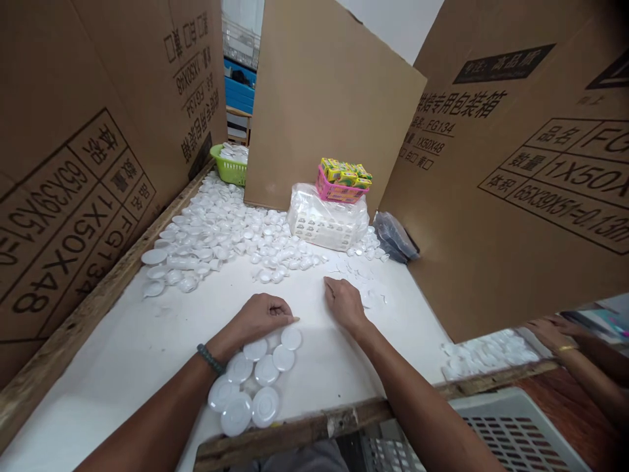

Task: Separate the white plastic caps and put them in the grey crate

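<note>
My left hand [263,313] is just above the white tabletop [314,367], fingers curled and thumb pressed to the forefinger. Whatever may be in that pinch is too small to make out. Close beneath its wrist, several round white plastic lids [266,370] lie flat in a cluster near the front edge. To the right, my right hand [345,303] has its fingers pressed together, tips by some small thin white scraps [361,272]. Anything between those fingertips is hidden. A dark beaded bracelet [210,359] circles my left wrist.
A wide heap of small white plastic pieces [211,226] covers the back left. Behind stand a clear bag of white items [327,226], a pink basket of yellow boxes [341,191] and a green basket [230,172]. Cardboard walls [334,98] enclose the table. A co-worker's hands [553,334] show right.
</note>
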The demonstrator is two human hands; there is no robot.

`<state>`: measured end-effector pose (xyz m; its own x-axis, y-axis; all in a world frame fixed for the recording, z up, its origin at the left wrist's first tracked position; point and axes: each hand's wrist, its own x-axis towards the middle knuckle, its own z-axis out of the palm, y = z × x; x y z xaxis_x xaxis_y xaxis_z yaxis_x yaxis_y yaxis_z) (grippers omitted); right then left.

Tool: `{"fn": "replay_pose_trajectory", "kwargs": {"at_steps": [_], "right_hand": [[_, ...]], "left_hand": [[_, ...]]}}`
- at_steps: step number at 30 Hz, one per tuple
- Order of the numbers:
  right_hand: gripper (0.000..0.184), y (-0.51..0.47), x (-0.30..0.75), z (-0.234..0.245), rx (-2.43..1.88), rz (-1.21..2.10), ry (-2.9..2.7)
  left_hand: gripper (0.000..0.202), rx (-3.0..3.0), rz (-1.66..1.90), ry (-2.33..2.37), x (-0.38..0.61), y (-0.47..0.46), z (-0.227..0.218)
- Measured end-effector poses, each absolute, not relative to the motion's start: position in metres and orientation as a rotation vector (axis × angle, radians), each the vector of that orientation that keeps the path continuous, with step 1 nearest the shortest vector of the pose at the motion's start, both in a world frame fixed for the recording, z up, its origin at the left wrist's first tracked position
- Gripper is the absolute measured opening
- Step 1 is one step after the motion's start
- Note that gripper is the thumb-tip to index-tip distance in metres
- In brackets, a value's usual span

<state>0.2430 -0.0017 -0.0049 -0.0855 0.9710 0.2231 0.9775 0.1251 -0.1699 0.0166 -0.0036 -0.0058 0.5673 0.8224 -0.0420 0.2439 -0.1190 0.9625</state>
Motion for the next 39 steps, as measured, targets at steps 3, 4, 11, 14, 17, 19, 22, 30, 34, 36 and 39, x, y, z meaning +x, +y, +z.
{"fn": "replay_pose_trajectory", "kwargs": {"at_steps": [3,4,11,14,17,19,22,30,34,36,39], "right_hand": [[0.029,0.008,0.246,-0.005,-1.905,0.252,-1.843],[0.029,0.011,0.246,-0.005,-1.896,0.319,-1.814],[0.022,0.042,0.229,0.001,-1.863,0.245,-1.837],[0.016,0.06,0.22,0.001,-1.852,0.224,-1.828],[0.019,0.07,0.213,-0.001,-1.822,0.312,-1.967],[0.021,0.071,0.211,-0.003,-1.812,0.348,-2.022],[0.024,0.066,0.215,-0.003,-1.822,0.413,-1.974],[0.013,0.035,0.257,-0.003,-1.865,0.408,-1.835],[0.016,0.02,0.258,-0.004,-1.812,0.319,-1.908],[0.016,0.017,0.254,-0.003,-1.74,0.249,-2.031],[0.017,0.017,0.25,-0.001,-1.681,0.19,-2.226]], "left_hand": [[0.029,1.663,0.645,0.932,0.017,-0.003,-0.009],[0.029,1.665,0.646,0.944,0.018,-0.003,-0.009],[0.026,1.671,0.665,0.995,0.019,0.0,-0.009],[0.027,1.691,0.676,1.023,0.018,0.001,-0.01],[0.029,1.697,0.668,1.02,0.018,0.002,-0.013],[0.03,1.701,0.668,1.009,0.018,0.003,-0.015],[0.03,1.71,0.671,1.001,0.017,0.004,-0.016],[0.031,1.757,0.629,1.03,0.016,0.001,-0.009],[0.031,1.756,0.63,1.032,0.016,0.0,-0.01],[0.031,1.754,0.627,1.032,0.016,0.001,-0.011],[0.031,1.756,0.624,1.039,0.016,0.001,-0.012]]}}
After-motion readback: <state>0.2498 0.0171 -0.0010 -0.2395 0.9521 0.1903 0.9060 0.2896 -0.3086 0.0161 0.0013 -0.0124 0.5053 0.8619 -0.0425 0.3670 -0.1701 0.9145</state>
